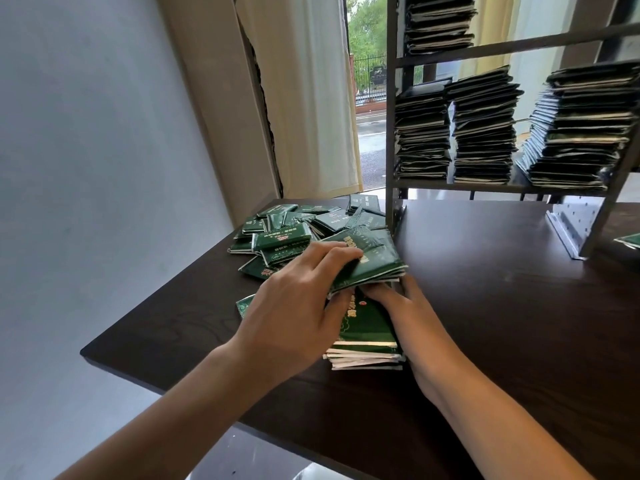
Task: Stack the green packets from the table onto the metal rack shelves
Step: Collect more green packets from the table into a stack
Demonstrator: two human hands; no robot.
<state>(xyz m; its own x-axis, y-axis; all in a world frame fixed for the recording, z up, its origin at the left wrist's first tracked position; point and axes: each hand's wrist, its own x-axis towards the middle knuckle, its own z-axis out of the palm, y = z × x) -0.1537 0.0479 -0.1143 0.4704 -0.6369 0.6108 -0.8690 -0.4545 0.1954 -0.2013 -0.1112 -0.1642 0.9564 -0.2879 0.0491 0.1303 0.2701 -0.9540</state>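
In the head view, a neat stack of green packets [367, 336] sits on the dark wooden surface [502, 306] near the person. The left hand [298, 306] lies over the left side of this stack, its fingers curled over a tilted bundle of packets [370, 258] lifted off the stack's top, so its grip is clamped on that bundle. The right hand [412, 313] rests against the stack's right side, with its fingertips tucked under the raised bundle; its grip is likewise closed on the bundle from below. Farther off and to the left, a loose pile of green packets [294, 233] is scattered across the surface's far left corner. To the far right stands the metal rack [393, 133], its feet on the surface, with tall stacks of packets [483, 129] already filling its lower shelf and another stack on the shelf above. Behind the pile hangs a pale curtain [304, 91] beside a window.
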